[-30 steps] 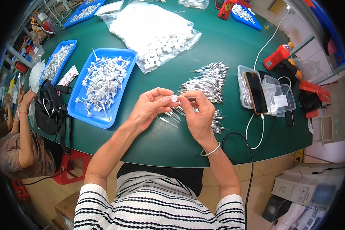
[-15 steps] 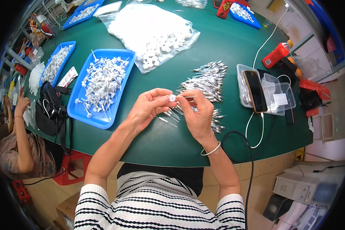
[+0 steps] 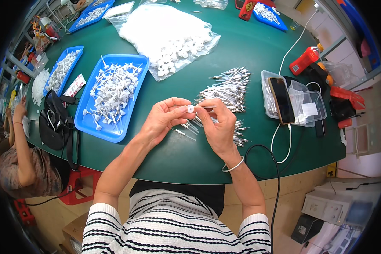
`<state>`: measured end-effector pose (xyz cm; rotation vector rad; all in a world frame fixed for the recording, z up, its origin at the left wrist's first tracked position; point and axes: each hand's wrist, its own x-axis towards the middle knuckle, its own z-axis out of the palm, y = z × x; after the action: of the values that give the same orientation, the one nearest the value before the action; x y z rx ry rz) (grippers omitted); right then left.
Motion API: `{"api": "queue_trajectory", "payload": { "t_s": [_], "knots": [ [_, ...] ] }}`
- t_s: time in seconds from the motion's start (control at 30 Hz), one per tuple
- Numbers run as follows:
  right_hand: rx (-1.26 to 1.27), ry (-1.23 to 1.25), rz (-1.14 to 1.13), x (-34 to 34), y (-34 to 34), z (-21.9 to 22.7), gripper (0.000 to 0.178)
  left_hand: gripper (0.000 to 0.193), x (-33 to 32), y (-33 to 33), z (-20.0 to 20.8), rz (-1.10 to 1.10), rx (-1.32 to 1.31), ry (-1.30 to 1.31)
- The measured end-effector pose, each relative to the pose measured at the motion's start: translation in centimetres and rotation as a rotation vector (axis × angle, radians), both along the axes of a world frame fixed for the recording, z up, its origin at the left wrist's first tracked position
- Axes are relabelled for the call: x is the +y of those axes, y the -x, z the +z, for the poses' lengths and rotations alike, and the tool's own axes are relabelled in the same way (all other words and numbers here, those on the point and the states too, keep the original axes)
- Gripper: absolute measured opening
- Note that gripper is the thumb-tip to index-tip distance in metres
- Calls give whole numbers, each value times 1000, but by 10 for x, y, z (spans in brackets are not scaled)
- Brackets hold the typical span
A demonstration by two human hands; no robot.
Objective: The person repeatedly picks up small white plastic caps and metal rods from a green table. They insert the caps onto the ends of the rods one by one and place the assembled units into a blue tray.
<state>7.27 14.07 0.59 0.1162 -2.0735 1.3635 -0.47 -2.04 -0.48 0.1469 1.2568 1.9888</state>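
Above the table, my left hand pinches a small white plastic cap between thumb and fingertips. My right hand meets it from the other side, its fingers closed on a thin rod that is mostly hidden by them. The rod's tip seems to be at the cap, but how far in it sits cannot be made out. Behind and under my right hand lies a heap of thin metal-and-white rods. To the left, a blue tray holds many rods with white caps on them.
A clear bag of loose white caps lies beyond my hands. At right are a phone on clear plastic boxes, a cable and a red bottle. A black bag and a co-worker's arm are at left.
My hands and the cap have stayed almost still. At the far left, the co-worker's hand has shifted slightly left and its fingers have changed position.
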Motion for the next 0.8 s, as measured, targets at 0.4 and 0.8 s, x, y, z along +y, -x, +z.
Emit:
{"api": "queue_trajectory", "payload": {
  "t_s": [0.4, 0.8],
  "knots": [
    [0, -40, -6, 1, -1, 0, 11, 20, 1, -1, 2, 12, 11, 3],
    [11, -131, 10, 6, 1, -1, 11, 19, 1, -1, 0, -16, 40, 49]
  ]
}}
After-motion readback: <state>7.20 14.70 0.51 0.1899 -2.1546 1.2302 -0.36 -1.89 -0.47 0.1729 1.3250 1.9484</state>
